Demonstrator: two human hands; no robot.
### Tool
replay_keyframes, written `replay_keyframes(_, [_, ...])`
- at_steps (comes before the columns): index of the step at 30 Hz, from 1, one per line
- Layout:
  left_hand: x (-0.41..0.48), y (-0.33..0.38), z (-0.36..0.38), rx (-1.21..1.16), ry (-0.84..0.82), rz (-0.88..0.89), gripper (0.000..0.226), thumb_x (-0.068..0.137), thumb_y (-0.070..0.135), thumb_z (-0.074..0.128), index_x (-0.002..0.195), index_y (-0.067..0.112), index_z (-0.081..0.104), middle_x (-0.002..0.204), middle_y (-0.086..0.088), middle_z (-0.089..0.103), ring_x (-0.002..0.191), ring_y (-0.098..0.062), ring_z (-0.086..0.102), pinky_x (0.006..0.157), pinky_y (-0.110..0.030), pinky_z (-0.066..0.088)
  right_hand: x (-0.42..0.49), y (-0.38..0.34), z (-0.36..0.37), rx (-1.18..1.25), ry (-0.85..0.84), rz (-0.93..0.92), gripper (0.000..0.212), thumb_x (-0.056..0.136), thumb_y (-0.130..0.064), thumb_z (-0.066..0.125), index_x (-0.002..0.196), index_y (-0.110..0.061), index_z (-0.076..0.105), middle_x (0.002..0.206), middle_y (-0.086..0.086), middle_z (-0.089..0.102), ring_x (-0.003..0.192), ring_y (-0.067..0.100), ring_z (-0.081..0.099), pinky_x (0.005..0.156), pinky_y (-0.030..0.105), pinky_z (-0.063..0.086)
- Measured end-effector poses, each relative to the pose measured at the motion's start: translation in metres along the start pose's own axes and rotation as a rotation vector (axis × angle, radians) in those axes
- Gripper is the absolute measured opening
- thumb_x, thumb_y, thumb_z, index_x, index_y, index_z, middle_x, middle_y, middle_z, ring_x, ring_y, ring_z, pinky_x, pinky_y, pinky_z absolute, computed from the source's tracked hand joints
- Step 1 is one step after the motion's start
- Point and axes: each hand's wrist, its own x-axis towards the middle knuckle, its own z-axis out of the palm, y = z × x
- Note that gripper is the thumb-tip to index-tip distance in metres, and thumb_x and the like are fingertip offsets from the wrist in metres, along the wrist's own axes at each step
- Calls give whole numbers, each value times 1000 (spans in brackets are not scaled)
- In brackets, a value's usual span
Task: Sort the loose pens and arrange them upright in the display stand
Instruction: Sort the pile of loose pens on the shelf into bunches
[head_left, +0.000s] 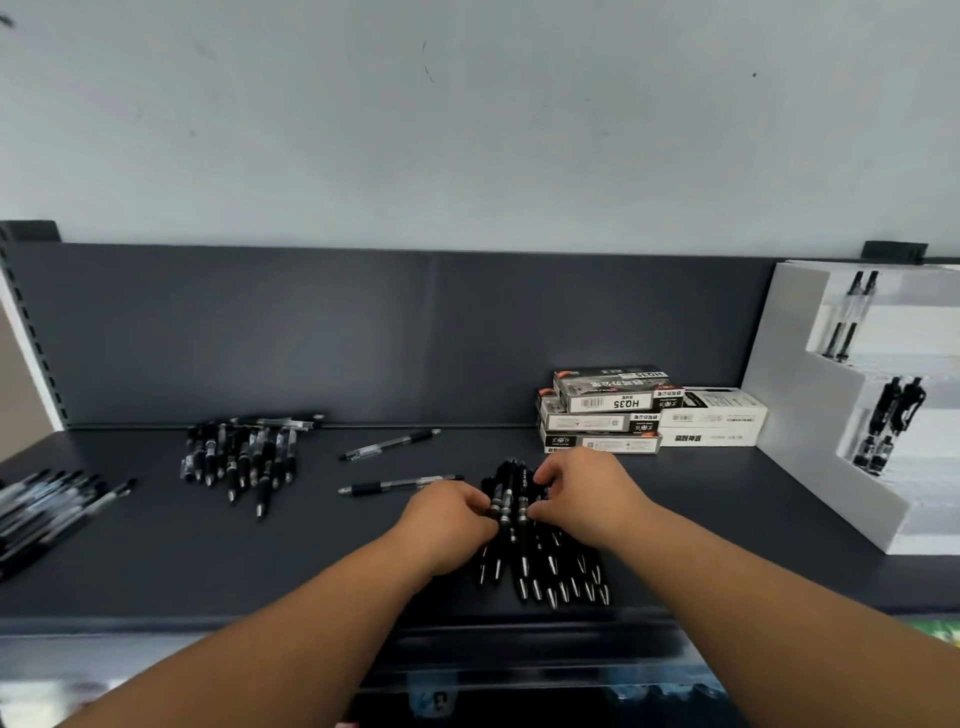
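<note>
A bunch of black pens (540, 566) lies on the dark shelf (156, 545), tips toward me. My left hand (449, 519) and my right hand (582, 493) both curl round the upper ends of this bunch, pressing it together from either side. The white stepped display stand (810, 415) sits at the right, with two clear pens (849, 317) upright in its top tier and some black pens (891, 421) upright in the tier below. Another heap of loose pens (244, 452) lies at the left middle, and a third group (47, 509) at the far left edge.
Two single pens (389, 444) (400, 486) lie between the left heap and my hands. Stacked pen boxes (602, 410) and a white box (714, 415) stand against the shelf's back panel beside the stand. The shelf's front edge runs just below the pen tips.
</note>
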Motion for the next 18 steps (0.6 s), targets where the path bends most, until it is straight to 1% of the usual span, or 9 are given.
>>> replay_keyframes(3, [0, -2, -3, -47, 12, 12, 32, 89, 29, 64, 120, 21, 62, 104, 8, 64, 95, -9, 61, 84, -21, 47, -1, -4, -1, -22, 13, -20, 29, 77, -41, 74, 102, -30, 66, 90, -13, 61, 87, 9, 59, 80, 30, 53])
replay_keyframes(7, [3, -11, -5, -47, -8, 53, 36, 91, 32, 61, 125, 21, 61, 122, 6, 63, 108, -8, 58, 91, -18, 43, 0, -11, 1, -46, 21, -34, 28, 78, -42, 72, 103, -33, 66, 98, -13, 62, 94, 10, 59, 83, 31, 53])
replay_keyframes(10, [9, -20, -13, -8, 28, 92, 34, 92, 30, 60, 125, 22, 61, 121, 7, 63, 109, -8, 57, 88, -16, 40, 4, -20, 3, -24, 72, -55, 26, 79, -42, 71, 103, -32, 67, 101, -13, 62, 96, 10, 59, 83, 31, 52])
replay_keyframes(12, [14, -29, -24, 88, 120, 123, 29, 92, 29, 59, 120, 24, 64, 118, 6, 64, 106, -9, 58, 86, -16, 40, 6, -29, 5, -5, 89, -77, 23, 81, -41, 70, 101, -32, 68, 99, -14, 62, 95, 10, 60, 82, 32, 53])
replay_keyframes(14, [22, -43, -38, 225, 219, 135, 28, 91, 29, 58, 118, 25, 64, 120, 3, 62, 110, -14, 57, 93, -23, 43, 9, -38, 9, 13, 87, -89, 23, 83, -40, 68, 104, -31, 68, 101, -13, 61, 97, 9, 59, 84, 32, 52])
replay_keyframes(16, [30, -59, -53, 439, 232, 112, 30, 92, 32, 56, 120, 26, 63, 125, 1, 57, 117, -20, 52, 99, -32, 42, 13, -47, 15, 19, 78, -104, 26, 84, -39, 67, 108, -30, 68, 104, -12, 60, 101, 9, 58, 87, 31, 51])
replay_keyframes(18, [36, -72, -65, 597, 190, 75, 28, 93, 38, 53, 118, 29, 63, 126, 1, 55, 119, -23, 49, 98, -36, 39, 17, -56, 22, 13, 64, -113, 27, 86, -38, 67, 111, -29, 67, 104, -11, 57, 104, 10, 56, 88, 30, 49])
